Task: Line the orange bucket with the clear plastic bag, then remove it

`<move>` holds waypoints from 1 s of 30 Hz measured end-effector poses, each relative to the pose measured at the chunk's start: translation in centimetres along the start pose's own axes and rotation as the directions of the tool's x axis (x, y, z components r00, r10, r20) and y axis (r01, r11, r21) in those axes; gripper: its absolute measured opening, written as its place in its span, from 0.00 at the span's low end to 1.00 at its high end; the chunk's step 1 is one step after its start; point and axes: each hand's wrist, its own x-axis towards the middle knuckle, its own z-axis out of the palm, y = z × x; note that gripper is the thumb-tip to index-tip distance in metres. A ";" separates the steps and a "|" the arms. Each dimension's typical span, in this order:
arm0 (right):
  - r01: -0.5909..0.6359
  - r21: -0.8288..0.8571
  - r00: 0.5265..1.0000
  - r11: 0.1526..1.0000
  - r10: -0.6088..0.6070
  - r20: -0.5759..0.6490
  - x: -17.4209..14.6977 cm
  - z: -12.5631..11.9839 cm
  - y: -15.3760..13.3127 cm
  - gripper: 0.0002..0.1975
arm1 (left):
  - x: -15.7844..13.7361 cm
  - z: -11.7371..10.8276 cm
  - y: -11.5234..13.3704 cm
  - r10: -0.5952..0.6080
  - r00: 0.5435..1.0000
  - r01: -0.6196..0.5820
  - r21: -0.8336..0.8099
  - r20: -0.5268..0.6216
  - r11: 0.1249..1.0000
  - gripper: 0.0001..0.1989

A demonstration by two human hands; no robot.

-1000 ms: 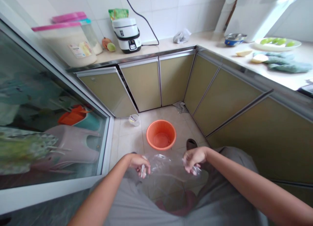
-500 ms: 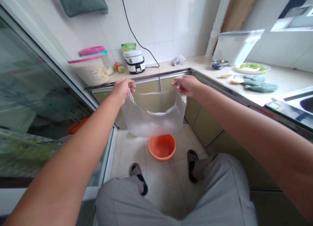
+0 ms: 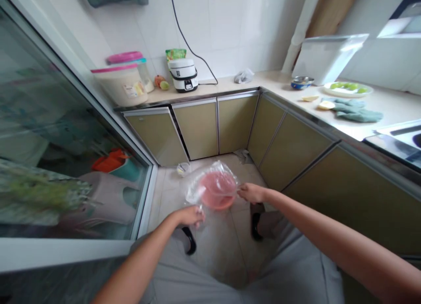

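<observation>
A clear plastic bag (image 3: 194,192) is stretched between my two hands, low over the floor. Beneath it, an orange basin (image 3: 219,206) shows through the thin film; whether the bag touches the rim I cannot tell. My left hand (image 3: 192,215), fingers closed, grips one side of the bag to the basin's near left. On the right, my right hand (image 3: 251,193) pinches the other side, just beyond the basin's edge. Both hands are slightly blurred.
Cabinets (image 3: 197,131) line the back and right under a counter (image 3: 223,86). On it stand a rice cooker (image 3: 183,76), lidded tubs (image 3: 123,87), green gloves (image 3: 357,111) and a plate (image 3: 371,90) of green fruit. A glass door (image 3: 66,120) is on the left.
Both hands have come down and closer to me, carrying the bag from counter height to over the basin. The view has tilted slightly downward.
</observation>
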 end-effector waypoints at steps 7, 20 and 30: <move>-0.042 0.329 0.978 0.943 0.106 -0.179 1.4 -5.8 -0.7 0.15 | 4.3 -7.4 -1.3 -0.005 0.870 -0.194 -0.351 -0.494 0.916 0.22; 0.105 0.452 0.829 0.886 0.173 -0.531 -0.2 -12.0 0.3 0.10 | 5.8 -10.5 2.4 0.015 0.696 -0.495 -0.465 -0.718 0.734 0.37; -0.154 0.178 0.795 0.972 0.229 -0.561 1.2 -10.3 2.2 0.14 | 5.2 -6.9 -1.2 -0.023 0.816 -0.346 -0.519 -0.578 0.781 0.43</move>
